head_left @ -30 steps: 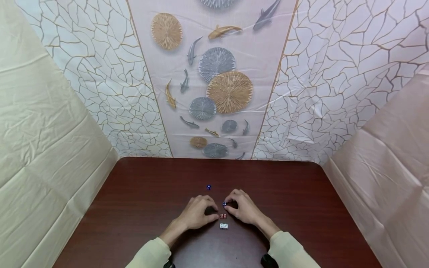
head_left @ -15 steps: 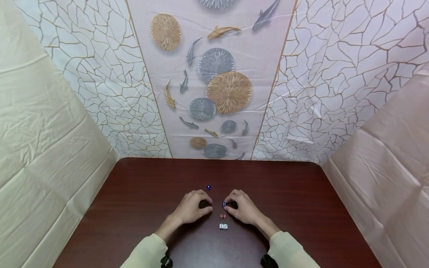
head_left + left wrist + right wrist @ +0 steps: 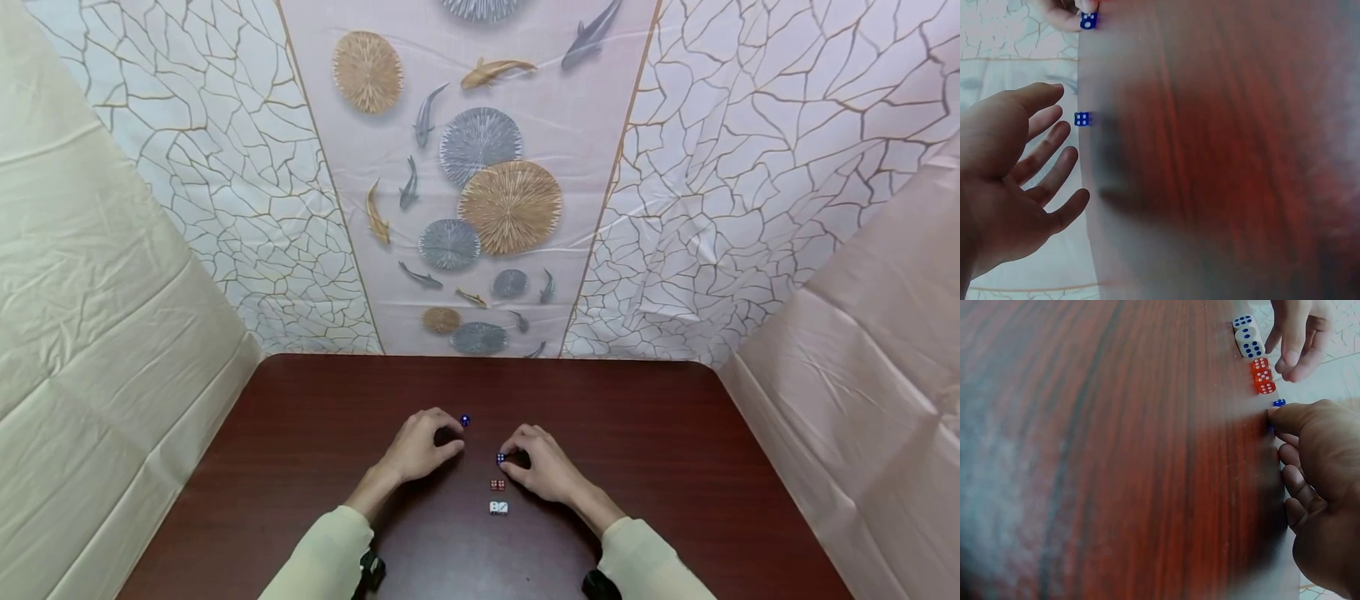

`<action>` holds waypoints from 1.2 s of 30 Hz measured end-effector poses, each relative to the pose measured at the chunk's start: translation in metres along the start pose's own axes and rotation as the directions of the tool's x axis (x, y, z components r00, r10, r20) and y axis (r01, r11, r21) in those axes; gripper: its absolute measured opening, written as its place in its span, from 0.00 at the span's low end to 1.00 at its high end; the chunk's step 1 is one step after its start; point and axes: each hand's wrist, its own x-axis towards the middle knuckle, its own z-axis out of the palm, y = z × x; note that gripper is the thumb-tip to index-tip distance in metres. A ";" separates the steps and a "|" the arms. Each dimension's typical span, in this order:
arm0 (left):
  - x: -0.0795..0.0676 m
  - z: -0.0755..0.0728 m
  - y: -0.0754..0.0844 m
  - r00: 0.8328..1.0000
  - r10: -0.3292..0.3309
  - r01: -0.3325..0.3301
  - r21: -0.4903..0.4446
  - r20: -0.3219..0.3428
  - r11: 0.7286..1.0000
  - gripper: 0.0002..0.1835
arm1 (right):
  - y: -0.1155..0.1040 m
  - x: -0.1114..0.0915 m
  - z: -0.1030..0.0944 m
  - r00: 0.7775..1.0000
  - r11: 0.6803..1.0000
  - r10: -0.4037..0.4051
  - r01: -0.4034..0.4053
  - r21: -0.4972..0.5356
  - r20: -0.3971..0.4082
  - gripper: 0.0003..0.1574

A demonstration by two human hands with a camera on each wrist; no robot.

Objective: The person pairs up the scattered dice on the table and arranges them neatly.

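My left hand (image 3: 415, 446) is beside the farther blue die (image 3: 465, 421), its fingertips close to the die's left side. In the left wrist view the fingers of this hand (image 3: 1019, 156) are spread and loosely bent, with that blue die (image 3: 1082, 119) just past them. My right hand (image 3: 546, 467) pinches a second blue die (image 3: 500, 458) between thumb and fingers at the table. In the right wrist view the thumb covers most of this blue die (image 3: 1279, 402), leaving one corner visible.
Two red dice (image 3: 497, 485) sit side by side in front of the pinched die. Nearer still is a pair of white dice (image 3: 498, 507). The dark wooden table (image 3: 637, 417) meets a patterned cloth (image 3: 510, 208) at its back edge.
My left hand has moved away from beside the red dice, leftward and farther out to the far blue die. The right hand keeps its pinch in the same spot.
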 end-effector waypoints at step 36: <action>0.031 0.007 -0.022 0.999 -0.041 0.041 0.060 -0.007 0.997 0.11 | -0.001 0.001 0.001 1.000 1.000 -0.004 0.004 0.010 -0.003 0.07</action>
